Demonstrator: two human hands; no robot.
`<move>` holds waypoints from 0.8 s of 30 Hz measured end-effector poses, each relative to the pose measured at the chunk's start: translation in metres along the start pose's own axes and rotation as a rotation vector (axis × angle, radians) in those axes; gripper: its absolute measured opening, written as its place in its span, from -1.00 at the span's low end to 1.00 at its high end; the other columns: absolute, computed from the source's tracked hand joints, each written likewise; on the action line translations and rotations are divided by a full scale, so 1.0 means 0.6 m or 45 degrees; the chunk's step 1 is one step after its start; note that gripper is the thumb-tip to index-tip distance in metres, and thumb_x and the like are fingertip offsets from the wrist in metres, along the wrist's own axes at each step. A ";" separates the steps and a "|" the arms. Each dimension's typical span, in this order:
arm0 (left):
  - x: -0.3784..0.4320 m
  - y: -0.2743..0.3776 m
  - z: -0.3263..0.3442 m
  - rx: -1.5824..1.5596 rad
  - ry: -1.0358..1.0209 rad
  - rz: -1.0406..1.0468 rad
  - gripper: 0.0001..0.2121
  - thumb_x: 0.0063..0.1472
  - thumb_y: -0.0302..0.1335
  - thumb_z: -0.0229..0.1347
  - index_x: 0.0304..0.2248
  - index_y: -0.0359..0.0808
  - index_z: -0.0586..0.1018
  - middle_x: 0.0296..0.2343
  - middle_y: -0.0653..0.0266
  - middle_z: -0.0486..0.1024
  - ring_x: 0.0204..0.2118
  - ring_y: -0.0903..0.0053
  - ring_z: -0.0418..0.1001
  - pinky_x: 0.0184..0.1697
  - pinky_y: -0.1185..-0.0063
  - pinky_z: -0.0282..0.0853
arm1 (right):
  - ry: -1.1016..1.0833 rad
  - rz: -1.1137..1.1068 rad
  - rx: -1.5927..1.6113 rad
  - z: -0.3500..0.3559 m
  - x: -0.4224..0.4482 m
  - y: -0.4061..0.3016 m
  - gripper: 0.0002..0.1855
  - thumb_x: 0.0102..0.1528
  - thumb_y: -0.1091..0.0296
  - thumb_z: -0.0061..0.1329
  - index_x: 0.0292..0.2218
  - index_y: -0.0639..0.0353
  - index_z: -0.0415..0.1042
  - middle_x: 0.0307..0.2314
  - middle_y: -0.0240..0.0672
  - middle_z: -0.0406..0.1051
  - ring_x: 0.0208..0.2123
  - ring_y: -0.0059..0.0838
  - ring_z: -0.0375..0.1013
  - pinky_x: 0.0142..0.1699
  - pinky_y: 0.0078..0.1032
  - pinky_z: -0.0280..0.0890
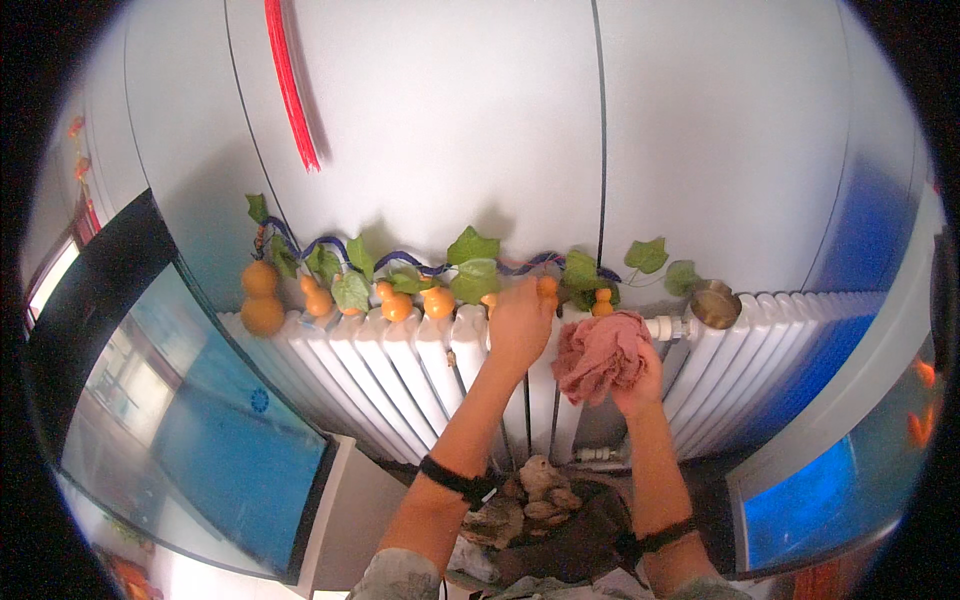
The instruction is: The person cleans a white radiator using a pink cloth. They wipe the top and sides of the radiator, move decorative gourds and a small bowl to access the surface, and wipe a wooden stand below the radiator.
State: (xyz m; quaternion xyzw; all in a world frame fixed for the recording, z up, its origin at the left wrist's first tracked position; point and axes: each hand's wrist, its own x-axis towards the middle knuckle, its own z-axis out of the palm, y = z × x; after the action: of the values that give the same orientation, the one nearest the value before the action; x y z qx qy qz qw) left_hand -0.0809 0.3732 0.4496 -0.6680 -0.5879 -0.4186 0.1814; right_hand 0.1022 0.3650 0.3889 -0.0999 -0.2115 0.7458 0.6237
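Observation:
My left hand [519, 324] reaches to the top of a white radiator [405, 345], its fingers closed at a small orange gourd [548, 286]; the fingertips are blurred and partly hidden. Bunched in my right hand [642, 386] is a pink cloth [600, 352], in front of the radiator just below another small gourd [602, 302]. More small gourds [439, 301] sit in a row to the left along the radiator top. A large gourd [262, 300] stands at the left end. Green leaves [475, 279] and a dark blue twisted cord [405, 256] run behind them against the wall.
A brass-coloured bowl [715, 304] stands right of the valve pipe [667, 328]. Glass fish tanks flank me, one left [225, 427] and one right [802, 495]. Rocks [544, 487] lie low between my arms. A red tassel [289, 90] hangs on the wall.

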 end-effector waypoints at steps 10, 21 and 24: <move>0.045 0.012 0.043 -0.157 -0.171 -0.402 -0.73 0.05 -0.30 0.09 -0.35 -0.35 0.47 -0.42 -0.09 0.51 -0.32 0.11 0.49 -0.26 0.32 0.38 | -0.290 -0.392 -0.659 0.042 -0.010 -0.017 -0.44 -0.05 0.38 -0.03 0.01 0.30 0.23 -0.15 -0.25 0.36 -0.08 -0.42 0.34 0.00 -0.50 0.25; 0.054 -0.105 0.048 -1.496 -0.550 -0.830 -0.69 0.00 -0.52 0.15 -0.23 -0.48 0.50 -0.35 0.14 0.52 -0.36 0.48 0.48 -0.29 0.54 0.43 | -0.450 -0.451 -1.334 0.107 0.095 0.069 -0.20 -0.13 0.59 0.03 0.14 0.20 0.03 -0.16 -0.22 0.32 -0.14 -0.36 0.36 -0.09 -0.45 0.30; 0.059 -0.069 0.044 -1.462 -0.508 -0.880 -0.69 -0.01 -0.54 0.17 -0.23 -0.49 0.50 -0.37 0.14 0.52 -0.37 0.51 0.48 -0.33 0.58 0.43 | -0.419 -0.518 -1.704 0.125 0.082 0.028 -0.34 -0.17 0.35 0.11 -0.01 0.23 0.21 -0.20 -0.11 0.36 -0.13 -0.19 0.37 -0.07 -0.35 0.28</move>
State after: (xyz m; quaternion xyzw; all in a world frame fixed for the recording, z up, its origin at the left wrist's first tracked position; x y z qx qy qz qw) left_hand -0.1119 0.4251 0.4515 -0.4971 -0.4745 -0.5662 -0.4552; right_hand 0.0465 0.3966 0.4538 -0.3059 -0.7291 0.3306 0.5153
